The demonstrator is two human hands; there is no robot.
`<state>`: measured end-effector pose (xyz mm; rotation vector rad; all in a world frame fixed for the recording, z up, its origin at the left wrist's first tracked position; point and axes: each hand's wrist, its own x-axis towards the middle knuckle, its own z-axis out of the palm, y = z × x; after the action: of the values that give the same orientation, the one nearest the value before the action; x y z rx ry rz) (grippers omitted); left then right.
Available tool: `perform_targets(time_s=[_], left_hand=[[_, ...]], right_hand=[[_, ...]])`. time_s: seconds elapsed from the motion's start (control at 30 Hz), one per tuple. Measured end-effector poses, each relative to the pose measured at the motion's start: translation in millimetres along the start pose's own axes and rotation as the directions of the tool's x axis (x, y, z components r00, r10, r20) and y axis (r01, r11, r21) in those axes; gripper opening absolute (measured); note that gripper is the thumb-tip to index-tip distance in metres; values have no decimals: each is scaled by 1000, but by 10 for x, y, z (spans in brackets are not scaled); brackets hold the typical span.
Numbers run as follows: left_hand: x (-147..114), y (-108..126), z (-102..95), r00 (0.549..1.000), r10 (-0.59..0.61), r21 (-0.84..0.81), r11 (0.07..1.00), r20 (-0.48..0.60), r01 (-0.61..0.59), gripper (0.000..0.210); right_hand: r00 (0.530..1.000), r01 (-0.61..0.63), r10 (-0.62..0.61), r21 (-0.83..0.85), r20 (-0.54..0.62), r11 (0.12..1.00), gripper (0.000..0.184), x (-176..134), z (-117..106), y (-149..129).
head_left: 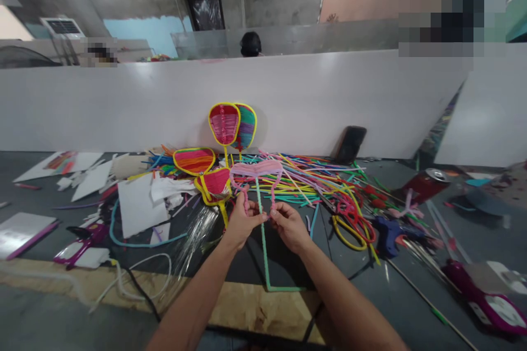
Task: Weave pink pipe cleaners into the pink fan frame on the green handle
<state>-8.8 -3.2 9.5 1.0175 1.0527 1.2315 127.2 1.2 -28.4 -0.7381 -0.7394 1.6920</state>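
Note:
Between my hands is a fan-shaped frame of pink pipe cleaners (257, 169), its top wound with rows of pink. My left hand (242, 222) pinches the lower left side of the frame. The lower right side is in the fingertips of my right hand (290, 226). A mint-green pipe cleaner (264, 252) runs down the middle between both hands and bends to the right at its lower end. Just behind lie a red-and-orange pipe-cleaner fan (194, 161) and a pink one with yellow edging (216, 184). Two more fans (224, 123) stand upright against the white partition.
Loose colourful pipe cleaners (304, 175) spread behind my hands. To the right are a blue glue gun (387, 236), a red drink can (426, 185) and a leaning phone (351, 143). White sheets (140, 205) and a cable (168, 274) lie left. A white partition (156, 104) borders the table.

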Motion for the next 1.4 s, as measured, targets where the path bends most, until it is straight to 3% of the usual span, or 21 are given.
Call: perform_targets(time_s=[0.23,0.33,0.47,0.6,0.9,1.13,1.4], left_hand=[[10,-3,-66,998,11,-20,1000,61,-10,96],[45,-11,-131,998,-41,-77,996,48,45,72],[128,33,-228,988,-155,-309,938,27,156,30],[169,114,-260,978,-207,-440,878,11,191,12],[175,20,-280,974,-214,-647,732,79,213,11],[170,-6,-259,981,-188,-632,755,48,176,16],[191,5,-242,991,-114,-523,850,-64,64,19]], right_hand=[[996,39,-26,-169,81,985,25,-60,72,44],[995,67,-50,-223,80,973,27,-79,73,49],[995,35,-14,-222,94,974,28,-90,50,76],[992,16,14,-227,129,974,26,-84,22,139],[993,-5,28,-190,116,982,27,-102,49,125],[994,-4,24,-177,110,984,27,-113,76,105],[994,27,-6,-204,106,979,27,-82,40,129]])
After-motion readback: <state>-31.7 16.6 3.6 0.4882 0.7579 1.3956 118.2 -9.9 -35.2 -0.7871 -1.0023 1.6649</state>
